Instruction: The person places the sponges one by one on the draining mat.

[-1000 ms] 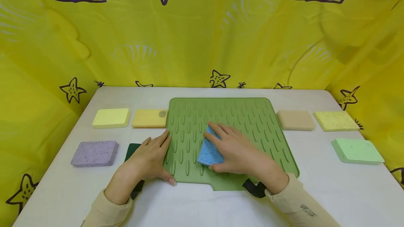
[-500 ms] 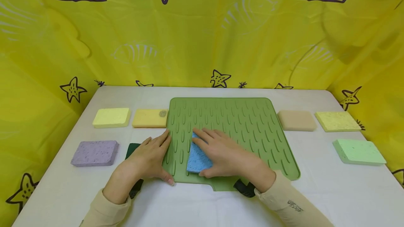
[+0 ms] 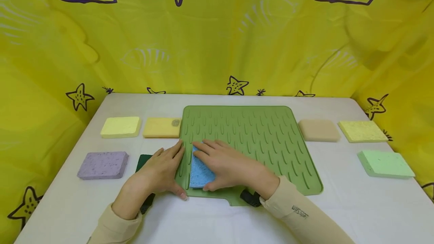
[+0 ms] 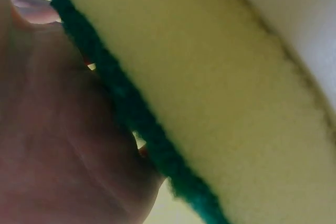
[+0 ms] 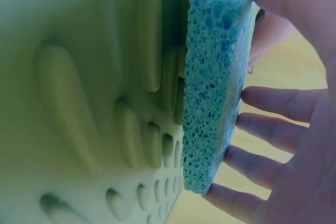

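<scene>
My right hand [image 3: 225, 165] holds a blue sponge [image 3: 200, 174] flat on the left part of the green ridged mat [image 3: 257, 131]. Its fingers reach over the sponge's top and far end, with the thumb at the near edge. In the right wrist view the porous side of the blue sponge [image 5: 210, 93] stands against the mat, fingertips on its top face. My left hand [image 3: 162, 170] rests with spread fingers on the mat's left edge. Under the left wrist lies a scouring sponge with a dark green pad [image 3: 143, 160]; the left wrist view shows its yellow foam [image 4: 199, 87] close up.
Left of the mat lie a pale yellow sponge [image 3: 120, 126], an orange-yellow sponge [image 3: 161, 128] and a purple sponge [image 3: 103, 165]. On the right are a beige sponge [image 3: 319, 130], a yellow sponge [image 3: 362, 131] and a mint green sponge [image 3: 385, 164]. A yellow curtain [image 3: 210, 40] hangs behind the white table.
My right hand has slid the blue sponge leftward over the mat and slightly nearer to me, close to my left hand. The left hand has stayed in place.
</scene>
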Available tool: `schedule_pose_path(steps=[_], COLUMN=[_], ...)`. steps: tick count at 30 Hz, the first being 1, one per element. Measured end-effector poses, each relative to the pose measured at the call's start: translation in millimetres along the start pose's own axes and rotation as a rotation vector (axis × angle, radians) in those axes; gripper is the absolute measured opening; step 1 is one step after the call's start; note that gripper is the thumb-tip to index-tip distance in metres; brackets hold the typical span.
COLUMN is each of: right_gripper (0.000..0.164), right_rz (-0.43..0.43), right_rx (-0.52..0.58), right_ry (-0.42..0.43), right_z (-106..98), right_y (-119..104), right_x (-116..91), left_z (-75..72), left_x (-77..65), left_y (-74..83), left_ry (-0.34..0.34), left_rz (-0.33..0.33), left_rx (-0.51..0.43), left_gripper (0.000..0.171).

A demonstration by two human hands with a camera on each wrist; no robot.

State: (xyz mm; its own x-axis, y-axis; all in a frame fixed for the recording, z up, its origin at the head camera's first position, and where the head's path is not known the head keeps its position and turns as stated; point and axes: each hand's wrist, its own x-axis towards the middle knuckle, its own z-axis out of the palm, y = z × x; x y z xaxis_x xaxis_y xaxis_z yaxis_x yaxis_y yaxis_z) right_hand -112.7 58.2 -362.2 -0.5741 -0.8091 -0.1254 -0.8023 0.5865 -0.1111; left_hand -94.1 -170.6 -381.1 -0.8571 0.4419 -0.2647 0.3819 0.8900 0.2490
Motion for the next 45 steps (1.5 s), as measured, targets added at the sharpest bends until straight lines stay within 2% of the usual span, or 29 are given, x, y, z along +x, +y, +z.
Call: schedule_pose_path(steps=[8,16,33,38,45], right_gripper=[0.096,0.092,0.094,0.091,0.083], right_rz=[0.010,0.018,-0.010,-0.001,0.023], right_rx=[0.023,0.032,0.011,0.066,0.172], right_ry=[-0.040,-0.081,-0.081,-0.086,-0.012], right_z=[1.1,7.5,10.6,11.3,6.1], right_y=[-1.9,-5.5,-5.0,-2.8,7.0], right_x=[10.8,16.3,20.1,14.9,1.8], left_z=[-0.8,-1.7,-2.7,-2.4,-1.6], left_x=[1.6,1.6,-0.8,-0.6,-0.5], left_y=[4.7,4.7,3.2,3.4,3.3], left_ry=[-0.025,-0.010,-0.005,-0.002,-0.012], left_rz=[-0.016,-0.009,-0.010,0.003,0.000], left_rx=[0.004,0.014,0.011,0.014,0.014], left_gripper=[0.139,0.140,0.140,0.139,0.139])
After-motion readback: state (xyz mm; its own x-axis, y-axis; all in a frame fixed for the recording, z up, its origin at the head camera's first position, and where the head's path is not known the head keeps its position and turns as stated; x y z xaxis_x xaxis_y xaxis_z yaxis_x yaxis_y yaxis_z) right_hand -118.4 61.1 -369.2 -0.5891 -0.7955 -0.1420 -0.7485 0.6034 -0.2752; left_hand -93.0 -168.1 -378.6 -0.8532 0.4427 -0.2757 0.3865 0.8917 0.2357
